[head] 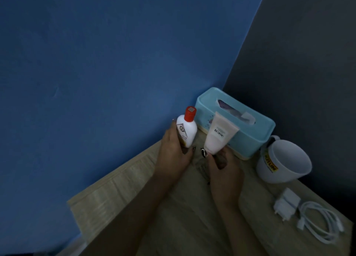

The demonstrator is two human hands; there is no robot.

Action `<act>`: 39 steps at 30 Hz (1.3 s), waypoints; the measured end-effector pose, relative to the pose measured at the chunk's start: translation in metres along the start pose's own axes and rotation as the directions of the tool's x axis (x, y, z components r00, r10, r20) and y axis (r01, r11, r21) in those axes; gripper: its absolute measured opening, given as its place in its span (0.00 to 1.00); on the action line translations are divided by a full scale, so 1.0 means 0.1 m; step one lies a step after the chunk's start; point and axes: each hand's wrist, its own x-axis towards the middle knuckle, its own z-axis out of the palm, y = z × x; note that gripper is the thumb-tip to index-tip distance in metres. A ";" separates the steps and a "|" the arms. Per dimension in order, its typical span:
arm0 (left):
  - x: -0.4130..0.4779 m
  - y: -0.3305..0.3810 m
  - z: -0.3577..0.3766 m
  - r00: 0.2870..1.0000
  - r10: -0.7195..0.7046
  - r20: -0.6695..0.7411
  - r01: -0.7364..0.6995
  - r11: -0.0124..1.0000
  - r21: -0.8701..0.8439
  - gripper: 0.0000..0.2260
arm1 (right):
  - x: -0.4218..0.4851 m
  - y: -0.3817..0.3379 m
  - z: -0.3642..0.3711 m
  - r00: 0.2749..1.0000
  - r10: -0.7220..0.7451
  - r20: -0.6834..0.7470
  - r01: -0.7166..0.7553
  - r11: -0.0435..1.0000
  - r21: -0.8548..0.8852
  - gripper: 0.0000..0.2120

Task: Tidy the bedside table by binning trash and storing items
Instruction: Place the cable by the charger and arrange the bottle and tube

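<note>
My left hand grips a small white bottle with a red cap, held upright above the light wooden bedside table. My right hand holds a pale pink tube by its lower end, the tube standing upright with its flat crimped end up. Both items sit just in front of a light blue tissue box at the table's back corner. My forearms cover much of the tabletop's middle.
A white mug with a yellow label stands right of the tissue box. A white charger plug and coiled white cable lie near the right edge. A blue wall is on the left, a dark wall behind right.
</note>
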 end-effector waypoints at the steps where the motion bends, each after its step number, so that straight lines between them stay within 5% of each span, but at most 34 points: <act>1: 0.01 -0.01 0.00 1.000 0.008 -0.003 -0.008 1.000 -0.004 0.35 | -0.01 -0.01 0.00 1.000 -0.010 -0.001 0.010 1.000 -0.013 0.16; 21: 0.05 -0.04 0.05 1.000 0.011 0.005 -0.011 0.999 0.039 0.29 | -0.02 0.09 0.05 0.998 -0.057 -0.026 0.054 0.994 -0.099 0.10; 39: -0.01 -0.04 0.06 0.998 -0.047 0.040 0.050 0.996 -0.077 0.32 | -0.09 0.03 -0.02 0.990 -0.023 -0.142 0.023 1.000 -0.004 0.22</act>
